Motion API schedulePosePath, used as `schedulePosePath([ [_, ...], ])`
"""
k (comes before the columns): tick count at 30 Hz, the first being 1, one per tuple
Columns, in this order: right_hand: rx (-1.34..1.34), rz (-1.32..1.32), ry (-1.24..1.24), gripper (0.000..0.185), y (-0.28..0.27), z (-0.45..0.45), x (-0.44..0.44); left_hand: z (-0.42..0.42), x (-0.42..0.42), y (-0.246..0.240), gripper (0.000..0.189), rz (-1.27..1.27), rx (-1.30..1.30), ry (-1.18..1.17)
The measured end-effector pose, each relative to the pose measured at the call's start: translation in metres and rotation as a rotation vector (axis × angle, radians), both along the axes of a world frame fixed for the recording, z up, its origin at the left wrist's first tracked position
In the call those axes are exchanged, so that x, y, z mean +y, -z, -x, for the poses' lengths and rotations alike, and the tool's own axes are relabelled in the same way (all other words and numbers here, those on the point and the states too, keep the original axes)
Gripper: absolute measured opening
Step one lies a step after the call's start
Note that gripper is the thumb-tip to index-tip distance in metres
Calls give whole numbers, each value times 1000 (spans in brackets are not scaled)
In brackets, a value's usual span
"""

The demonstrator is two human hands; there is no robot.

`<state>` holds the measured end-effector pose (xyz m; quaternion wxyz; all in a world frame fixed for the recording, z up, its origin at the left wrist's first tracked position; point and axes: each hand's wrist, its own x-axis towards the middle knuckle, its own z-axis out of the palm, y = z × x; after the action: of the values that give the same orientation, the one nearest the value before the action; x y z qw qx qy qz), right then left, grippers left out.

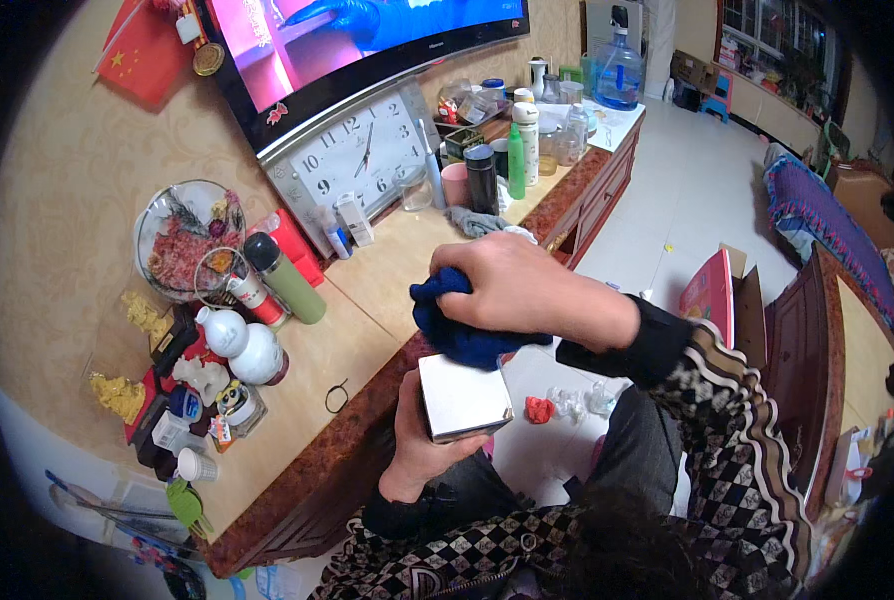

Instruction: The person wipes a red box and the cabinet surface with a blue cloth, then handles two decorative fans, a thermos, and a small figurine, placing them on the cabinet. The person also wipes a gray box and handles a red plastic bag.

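Note:
My left hand grips a small white box from below and along its left side. The box has a pale upper face, darker lower sides and a shiny metal-like piece at one corner. Above its far edge, my right hand is closed around a crumpled dark blue cloth. The cloth hangs down over the far edge of the box; whether it presses on the box I cannot tell. Both are held in front of the cabinet's near edge, above my lap.
A long cabinet carries a green thermos, a white gourd-shaped bottle, a large clock, a grey cloth and a black tumbler. A black loop lies near its edge. On the floor are a red crumpled wrapper and clear plastic.

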<state>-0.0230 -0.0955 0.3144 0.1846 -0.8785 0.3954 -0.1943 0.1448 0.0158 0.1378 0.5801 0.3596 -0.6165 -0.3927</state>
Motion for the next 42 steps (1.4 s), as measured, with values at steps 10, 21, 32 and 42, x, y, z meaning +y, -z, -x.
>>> schedulePosePath([
  [10, -14, 398, -537, 44, 26, -29, 41, 4, -25, 16, 91, -331, 523, 34],
  [21, 263, -218, -347, 39, 66, -39, -24, -18, 8, 17, 94, 77, -173, -50],
  [32, 106, 218, -731, 61, -2, -34, 35, -22, -31, 44, 105, 9, 321, 34],
  [42, -663, -830, -703, 47, 38, -47, 4, -45, -3, 39, 106, 10, 278, 30],
])
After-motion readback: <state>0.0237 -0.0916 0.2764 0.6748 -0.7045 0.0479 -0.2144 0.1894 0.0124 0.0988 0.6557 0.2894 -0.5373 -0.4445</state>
